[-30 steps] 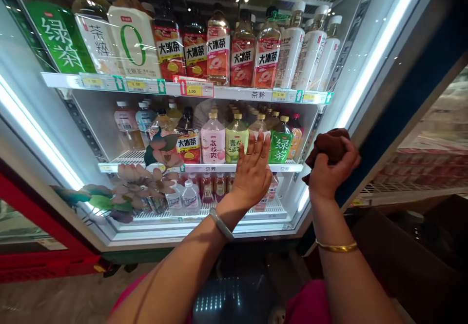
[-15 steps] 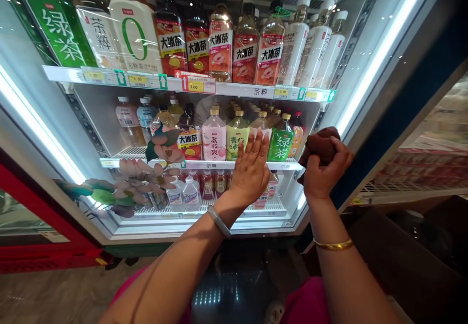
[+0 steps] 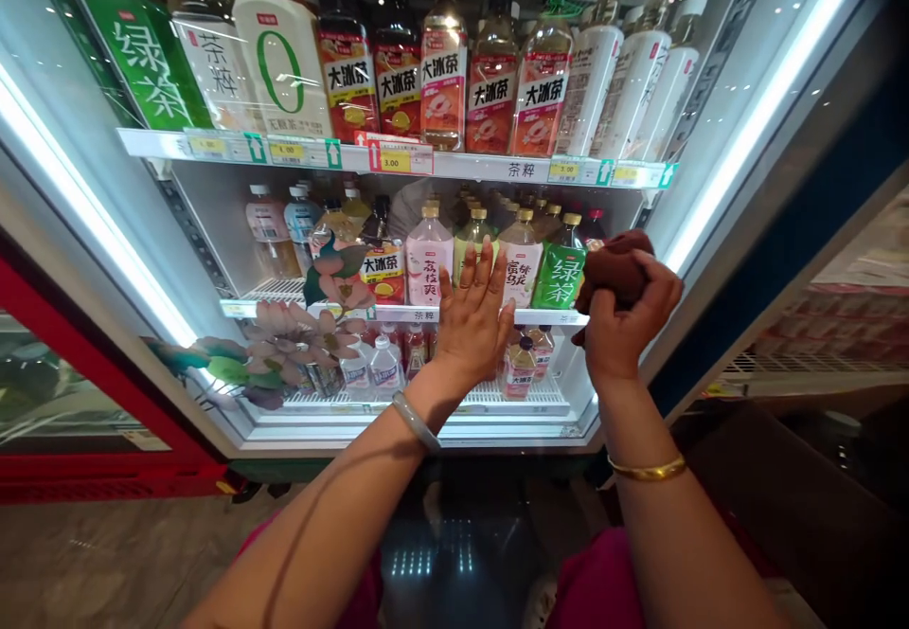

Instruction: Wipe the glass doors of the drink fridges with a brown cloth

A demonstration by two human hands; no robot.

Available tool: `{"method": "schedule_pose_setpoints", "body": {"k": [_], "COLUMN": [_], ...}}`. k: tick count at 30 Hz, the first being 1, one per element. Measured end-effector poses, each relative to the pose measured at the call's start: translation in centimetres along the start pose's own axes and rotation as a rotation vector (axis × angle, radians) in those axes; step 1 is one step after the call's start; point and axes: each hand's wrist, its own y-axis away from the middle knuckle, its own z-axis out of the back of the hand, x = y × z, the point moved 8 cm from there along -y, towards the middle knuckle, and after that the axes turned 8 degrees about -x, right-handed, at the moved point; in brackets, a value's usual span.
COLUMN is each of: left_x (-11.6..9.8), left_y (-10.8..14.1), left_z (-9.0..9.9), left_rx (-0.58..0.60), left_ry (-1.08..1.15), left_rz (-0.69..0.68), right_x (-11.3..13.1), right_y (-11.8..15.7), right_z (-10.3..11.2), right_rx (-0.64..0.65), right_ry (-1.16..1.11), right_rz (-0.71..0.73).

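My left hand (image 3: 470, 326), with a pale bangle at its wrist, lies flat and spread in front of the glass door (image 3: 341, 425) of a lit drinks fridge. Whether the palm touches the glass I cannot tell. Behind its fingers stand a yellow-green bottle (image 3: 472, 231) and a pale pink-labelled bottle (image 3: 524, 264). To the right, my right hand (image 3: 632, 321) is closed around a bunched brown cloth (image 3: 619, 271) at the right side of the door. A green tea bottle (image 3: 562, 269) shows just left of the cloth.
Tall bottles, among them an iced tea bottle (image 3: 441, 75), line the upper shelf (image 3: 469, 168). A flower decal (image 3: 302, 340) covers the lower left glass. A red freezer (image 3: 142, 468) stands at left, and stocked shelving (image 3: 802, 331) at right.
My left hand has shifted slightly left across the glass, uncovering the pale pink-labelled bottle. My right hand stays closed on the cloth, a little left and lower against the door. The view has shifted slightly.
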Motion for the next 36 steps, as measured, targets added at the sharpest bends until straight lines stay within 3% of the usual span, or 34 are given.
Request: {"method": "schedule_pose_setpoints", "body": {"k": [3, 7, 9, 11, 14, 16, 19, 24, 26, 31, 34, 36], "left_x": [1.0, 1.9, 2.2, 2.6, 3.3, 3.8, 4.4, 5.5, 6.0, 7.5, 8.4, 8.8], "left_y": [0.2, 0.6, 0.7, 0.8, 0.9, 0.9, 1.0, 1.4, 1.5, 1.8, 2.1, 2.4], "left_z": [0.5, 1.1, 1.5, 1.8, 2.2, 2.5, 3.0, 3.7, 4.0, 5.1, 5.6, 5.9], "left_rx": [-0.011, -0.003, 0.005, 0.013, 0.011, 0.003, 0.002, 0.029, 0.031, 0.0, 0.006, 0.02], "left_ry": [-0.035, -0.055, -0.057, -0.064, -0.088, -0.101, -0.102, -0.073, -0.087, -0.134, -0.13, -0.127], "left_rz": [-0.006, -0.014, -0.021, -0.023, -0.017, -0.017, -0.015, -0.02, -0.024, 0.009, 0.022, 0.014], "right_x": [2.2, 7.7, 8.9, 8.2, 5.1, 4.5, 7.1, 12.5, 12.2, 8.5, 10.2, 12.6], "right_y": [0.5, 3.1, 4.1, 3.7, 1.5, 0.8, 1.6, 4.9, 4.5, 1.1, 2.0, 3.9], "right_z": [-1.0, -3.3, -3.8, -3.6, -2.7, -2.7, -3.7, -5.6, -5.4, -4.6, -5.3, -6.0], "right_rx": [-0.019, 0.182, 0.275, 0.254, 0.066, -0.014, 0.013, 0.289, 0.277, 0.052, 0.07, 0.163], "right_ry": [0.01, -0.022, -0.044, -0.06, -0.072, -0.061, -0.042, -0.122, -0.134, -0.098, -0.072, -0.083], "right_rz": [-0.026, 0.197, 0.309, 0.306, 0.087, -0.008, 0.02, 0.239, 0.236, -0.027, -0.006, 0.067]}}
